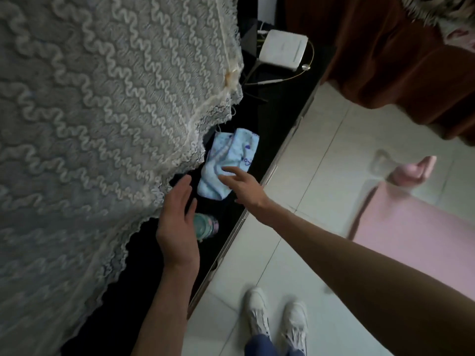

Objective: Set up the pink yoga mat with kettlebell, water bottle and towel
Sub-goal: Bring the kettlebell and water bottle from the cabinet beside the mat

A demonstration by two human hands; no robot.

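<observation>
At frame centre, both hands hang open: right hand [240,187] reaching the towel [226,163], left hand [177,224] over the bottle [207,226], ready to collect them.

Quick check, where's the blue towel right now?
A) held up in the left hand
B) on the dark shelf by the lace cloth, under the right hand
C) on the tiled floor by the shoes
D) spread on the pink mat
B: the towel lies crumpled on the dark shelf beside the lace cloth, with the open right hand reaching onto it; the mat is off to the side.
</observation>
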